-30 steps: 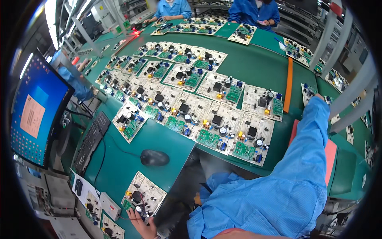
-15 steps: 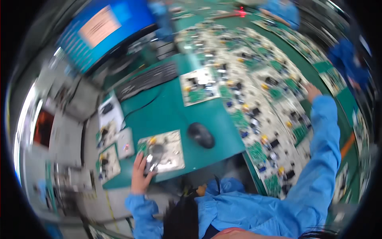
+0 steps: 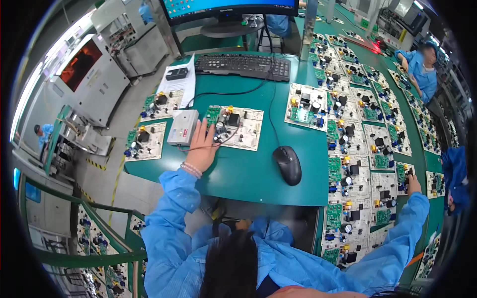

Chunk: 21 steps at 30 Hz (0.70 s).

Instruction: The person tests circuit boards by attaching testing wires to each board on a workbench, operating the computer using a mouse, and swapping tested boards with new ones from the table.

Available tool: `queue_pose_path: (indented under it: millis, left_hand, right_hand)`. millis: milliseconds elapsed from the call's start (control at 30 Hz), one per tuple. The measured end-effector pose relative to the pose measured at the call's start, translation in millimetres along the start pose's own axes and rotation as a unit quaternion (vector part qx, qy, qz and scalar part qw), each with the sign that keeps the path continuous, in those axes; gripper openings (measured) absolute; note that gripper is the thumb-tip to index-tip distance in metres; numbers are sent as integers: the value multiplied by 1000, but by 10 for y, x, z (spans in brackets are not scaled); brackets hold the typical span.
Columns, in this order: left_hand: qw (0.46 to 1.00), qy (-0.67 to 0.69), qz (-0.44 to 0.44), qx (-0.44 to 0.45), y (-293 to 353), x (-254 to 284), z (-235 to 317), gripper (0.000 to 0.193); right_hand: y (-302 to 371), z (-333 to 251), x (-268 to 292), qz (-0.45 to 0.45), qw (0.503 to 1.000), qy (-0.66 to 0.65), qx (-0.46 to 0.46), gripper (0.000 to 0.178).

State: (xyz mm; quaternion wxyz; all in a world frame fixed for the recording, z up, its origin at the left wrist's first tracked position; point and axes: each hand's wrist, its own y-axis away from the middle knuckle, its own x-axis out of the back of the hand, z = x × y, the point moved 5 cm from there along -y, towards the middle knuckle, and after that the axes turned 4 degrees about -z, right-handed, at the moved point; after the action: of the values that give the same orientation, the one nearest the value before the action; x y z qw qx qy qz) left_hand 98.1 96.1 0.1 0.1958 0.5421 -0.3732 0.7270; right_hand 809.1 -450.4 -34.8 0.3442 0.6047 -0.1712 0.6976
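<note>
My left hand (image 3: 201, 149) lies palm down at the left edge of a circuit board (image 3: 249, 134) on the green bench, fingers stretched out and apart. Beside its fingertips stands a small grey box (image 3: 183, 128) with a red display; a thin dark cable runs from the box over the hand and board. My right hand (image 3: 413, 184) reaches far right to another circuit board (image 3: 403, 169) at the outer edge of the laid-out boards. Its fingers close on that board's right side; the thumb is partly hidden.
A black mouse (image 3: 287, 165) and a keyboard (image 3: 242, 66) sit on the bench below a monitor (image 3: 228, 10). Many boards (image 3: 348, 169) cover the right side. Single boards (image 3: 306, 106) lie elsewhere on the bench. A co-worker (image 3: 422, 69) in blue sits at the far right.
The view has turned and steadied. My left hand still rests at the bench board's left edge. My right hand, formerly over the rows of boards, now grips a board at their outer edge.
</note>
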Motion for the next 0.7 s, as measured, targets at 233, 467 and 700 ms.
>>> queue_pose_path:
  millis: [233, 467, 700]
  left_hand:
    - [994, 70, -68, -38, 144, 120, -134, 72]
    - [979, 180, -81, -44, 252, 57, -219, 64]
    - [896, 438, -67, -22, 148, -29, -405, 49]
  right_hand:
    - [992, -731, 1390, 213, 977, -1, -1, 34]
    - [2046, -4257, 2809, 285, 876, -144, 362, 38]
    - [2069, -6646, 2157, 136, 784, -152, 587, 37]
